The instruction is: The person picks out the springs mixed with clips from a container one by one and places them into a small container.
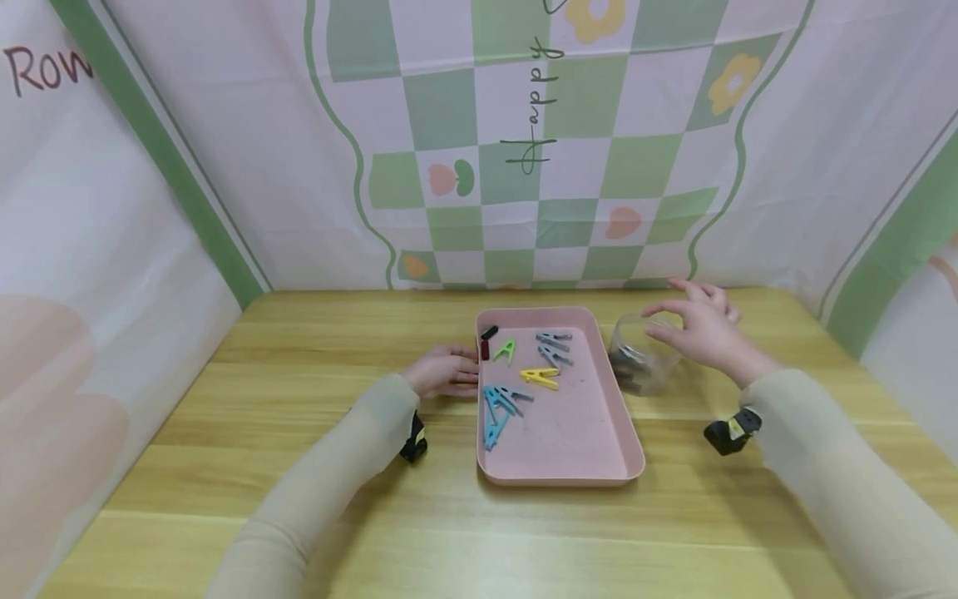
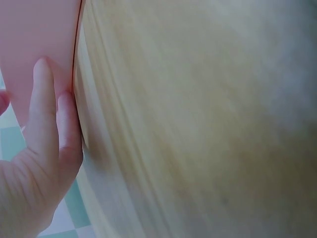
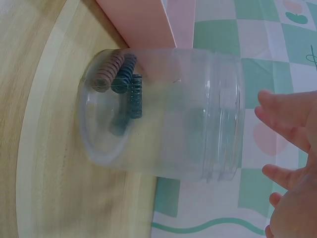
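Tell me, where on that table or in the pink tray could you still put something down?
The pink tray is bare in its near half; the clips crowd its far left. The table is bare in front of the tray and between tray and wall. It is tight beside the left hand and between tray and jar under the right hand.

We see a light wooden table with lengthwise grain, closed in on three sides by pale pink cloth walls. The back cloth carries a green-and-white checkerboard with flower and tulip prints and cursive lettering; green stripes run down the corners. Lighting is soft and even.
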Demonstrator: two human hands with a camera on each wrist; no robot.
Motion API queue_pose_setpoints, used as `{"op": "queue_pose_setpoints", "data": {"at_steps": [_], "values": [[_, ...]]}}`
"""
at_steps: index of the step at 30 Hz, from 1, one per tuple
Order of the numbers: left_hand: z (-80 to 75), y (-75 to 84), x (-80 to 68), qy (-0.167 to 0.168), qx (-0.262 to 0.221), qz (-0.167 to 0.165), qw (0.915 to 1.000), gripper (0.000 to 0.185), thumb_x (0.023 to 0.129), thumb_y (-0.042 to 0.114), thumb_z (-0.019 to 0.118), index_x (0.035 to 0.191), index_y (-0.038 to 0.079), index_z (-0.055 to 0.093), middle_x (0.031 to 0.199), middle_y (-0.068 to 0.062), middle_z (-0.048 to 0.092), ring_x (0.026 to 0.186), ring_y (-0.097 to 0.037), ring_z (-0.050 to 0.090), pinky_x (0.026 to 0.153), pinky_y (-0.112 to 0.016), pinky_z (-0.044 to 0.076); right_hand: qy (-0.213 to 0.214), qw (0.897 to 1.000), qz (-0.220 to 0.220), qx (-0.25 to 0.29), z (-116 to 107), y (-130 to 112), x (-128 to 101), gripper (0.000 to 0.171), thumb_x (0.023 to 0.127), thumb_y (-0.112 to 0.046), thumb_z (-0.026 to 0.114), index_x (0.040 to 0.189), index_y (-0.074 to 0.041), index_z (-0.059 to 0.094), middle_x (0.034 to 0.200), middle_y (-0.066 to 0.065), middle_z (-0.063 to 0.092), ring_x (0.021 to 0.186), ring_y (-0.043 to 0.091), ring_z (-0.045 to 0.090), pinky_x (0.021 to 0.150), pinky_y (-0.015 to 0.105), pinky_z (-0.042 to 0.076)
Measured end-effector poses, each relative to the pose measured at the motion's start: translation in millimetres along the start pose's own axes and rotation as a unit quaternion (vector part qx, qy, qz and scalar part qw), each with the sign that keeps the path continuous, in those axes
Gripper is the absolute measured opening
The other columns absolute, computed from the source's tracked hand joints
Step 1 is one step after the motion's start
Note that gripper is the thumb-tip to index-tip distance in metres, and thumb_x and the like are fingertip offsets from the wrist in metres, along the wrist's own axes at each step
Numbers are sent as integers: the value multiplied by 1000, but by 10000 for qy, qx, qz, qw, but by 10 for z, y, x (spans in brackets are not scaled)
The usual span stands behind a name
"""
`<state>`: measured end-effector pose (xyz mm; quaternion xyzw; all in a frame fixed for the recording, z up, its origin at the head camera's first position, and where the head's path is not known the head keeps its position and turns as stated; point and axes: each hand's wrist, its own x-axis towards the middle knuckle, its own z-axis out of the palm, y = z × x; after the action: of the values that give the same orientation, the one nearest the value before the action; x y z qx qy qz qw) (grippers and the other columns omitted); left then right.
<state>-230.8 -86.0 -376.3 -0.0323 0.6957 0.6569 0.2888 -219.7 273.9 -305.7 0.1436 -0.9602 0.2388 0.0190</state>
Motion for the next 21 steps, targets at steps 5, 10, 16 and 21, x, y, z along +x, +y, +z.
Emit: {"op": "queue_pose_setpoints", "data": {"at_steps": [5,10,16,21], "values": [[6,7,-6,24,17,19,10000,44,96,4,49,137,-4,37,130,-25,52,117,-33,55,97,-43,51,-17,10000,-42,82,2,-32,-8,36,92,-22,61,121,-1,56,150,34,10,129,60,-1,94,78,-2],[10,15,-17,34,26,-8,10000,43,95,3,49,136,-4,37,131,-25,52,117,-33,55,98,-43,50,14,9999,-79,138,15,-76,-5,36,92,-21,61,122,-1,56,150,33,11,129,60,0,95,77,1],[10,12,-19,40,27,18,10000,43,95,3,49,137,-4,38,131,-25,52,118,-33,55,98,-43,50,-19,9998,-93,156,29,-124,5,37,92,-23,61,122,-2,56,150,33,12,130,60,-1,97,76,1],[3,5,-5,45,25,14,10000,43,95,3,49,137,-4,38,131,-25,52,118,-33,55,98,-43,50,-44,9999,-90,139,39,-163,19,38,92,-25,61,122,-3,57,151,32,11,131,59,-1,98,76,-1]]}}
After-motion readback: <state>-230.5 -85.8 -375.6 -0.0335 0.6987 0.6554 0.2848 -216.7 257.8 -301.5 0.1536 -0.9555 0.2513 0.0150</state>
